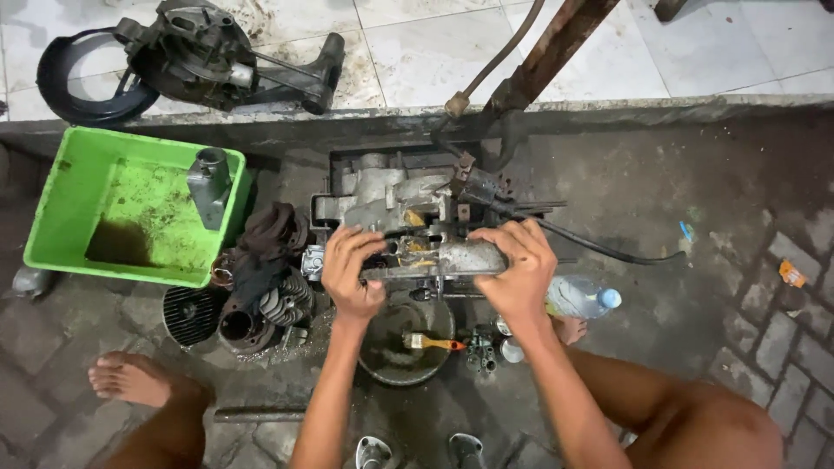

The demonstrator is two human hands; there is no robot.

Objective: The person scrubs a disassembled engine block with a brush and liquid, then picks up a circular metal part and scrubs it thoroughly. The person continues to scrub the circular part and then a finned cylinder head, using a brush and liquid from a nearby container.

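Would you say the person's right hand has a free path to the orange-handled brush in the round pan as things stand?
Probably yes: the brush lies uncovered in the pan, just below the right hand, which now grips the engine casing and must release it.

At your three o'clock a clear plastic bottle with a blue cap lies on its side on the floor. Farther out toward three, a small orange wrapper lies flat.

Single head-worn view, looking steeply down from above the person's own forearms onto the paved floor. It faces forward toward a tiled step along the top edge. The range is close: both hands fall near centre, and knees and a bare foot enter the lower frame.
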